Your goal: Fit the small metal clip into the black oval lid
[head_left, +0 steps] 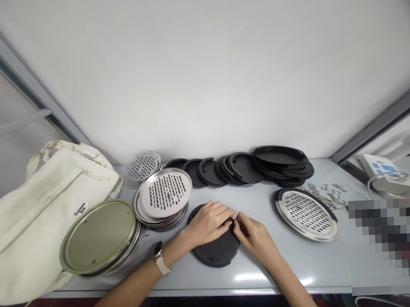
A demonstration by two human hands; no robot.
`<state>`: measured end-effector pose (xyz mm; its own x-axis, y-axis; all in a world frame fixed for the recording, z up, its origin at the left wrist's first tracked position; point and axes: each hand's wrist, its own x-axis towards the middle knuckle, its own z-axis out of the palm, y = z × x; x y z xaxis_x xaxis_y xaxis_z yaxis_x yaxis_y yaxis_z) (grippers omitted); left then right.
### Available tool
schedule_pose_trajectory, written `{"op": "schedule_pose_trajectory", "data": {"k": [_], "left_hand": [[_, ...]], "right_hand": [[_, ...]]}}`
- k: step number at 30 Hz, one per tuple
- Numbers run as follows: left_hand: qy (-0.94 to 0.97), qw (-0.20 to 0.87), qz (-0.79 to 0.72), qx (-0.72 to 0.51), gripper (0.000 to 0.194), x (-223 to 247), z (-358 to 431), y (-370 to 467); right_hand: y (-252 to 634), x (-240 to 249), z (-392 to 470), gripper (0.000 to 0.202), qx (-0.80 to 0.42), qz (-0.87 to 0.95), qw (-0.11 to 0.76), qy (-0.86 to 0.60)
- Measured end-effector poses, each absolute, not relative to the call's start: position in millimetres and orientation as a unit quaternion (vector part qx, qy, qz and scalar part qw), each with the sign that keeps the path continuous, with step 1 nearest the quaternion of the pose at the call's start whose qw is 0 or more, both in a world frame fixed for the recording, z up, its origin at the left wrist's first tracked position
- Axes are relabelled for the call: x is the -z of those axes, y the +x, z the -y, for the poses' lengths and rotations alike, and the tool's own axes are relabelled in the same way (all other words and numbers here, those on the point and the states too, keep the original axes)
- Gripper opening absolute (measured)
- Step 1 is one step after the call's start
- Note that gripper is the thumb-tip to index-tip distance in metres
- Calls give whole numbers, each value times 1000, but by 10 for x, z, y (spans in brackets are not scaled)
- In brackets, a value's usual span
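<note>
A round black disc [218,250] lies flat on the grey table near its front edge. My left hand [210,221], with a watch on the wrist, rests over the disc's upper part, its fingers bent together towards the right rim. At that rim my right hand [251,235] is closed in a pinch. A small shiny metal piece [232,217] shows between the fingertips of both hands; its shape is too small to make out. The disc's upper area is partly hidden under my left hand.
Green plates [98,237] are stacked at left beside a cream bag [41,215]. Perforated metal discs [166,193] stand behind my left hand. Black rings and discs [244,168] line the wall. Perforated discs with a black rim [308,215] and metal rings [332,195] lie right.
</note>
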<state>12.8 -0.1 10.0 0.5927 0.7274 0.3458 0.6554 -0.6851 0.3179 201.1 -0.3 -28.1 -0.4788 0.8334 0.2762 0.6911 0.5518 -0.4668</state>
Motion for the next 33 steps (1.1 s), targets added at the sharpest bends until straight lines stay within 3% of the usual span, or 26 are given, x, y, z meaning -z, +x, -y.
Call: {"op": "schedule_pose_trajectory", "data": {"k": [33], "left_hand": [[886,62,-390,-243,17,-60,-2,131]], "right_hand": [[2006,254,-2,18,-149,849,258,-436]]}}
